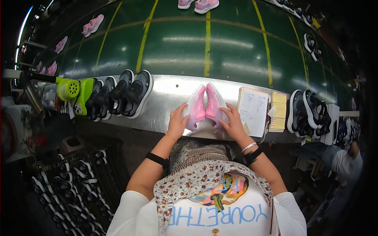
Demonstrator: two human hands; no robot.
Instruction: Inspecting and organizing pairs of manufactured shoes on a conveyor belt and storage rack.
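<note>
A pair of pink sneakers with white soles lies on the metal ledge in front of me, toes pointing away and close together. My left hand [178, 120] grips the left pink sneaker [197, 108] by its outer side, near the heel. Likewise, my right hand [232, 122] has the right pink sneaker [214, 108] by its outer side, with the thumb by the heel opening. The soles face outward, partly behind my fingers. Just right of my right hand lies an open spiral notebook [252, 110] with handwriting.
Black sneakers [136, 92] stand left on the metal ledge [165, 86], beside a lime-green device [69, 89]. A yellow notepad [278, 110] and more black sneakers [303, 110] are at right. Beyond runs a green conveyor [173, 51] carrying shoes. A shoe rack [75, 188] stands lower left; another person's arm [346, 157] shows at right.
</note>
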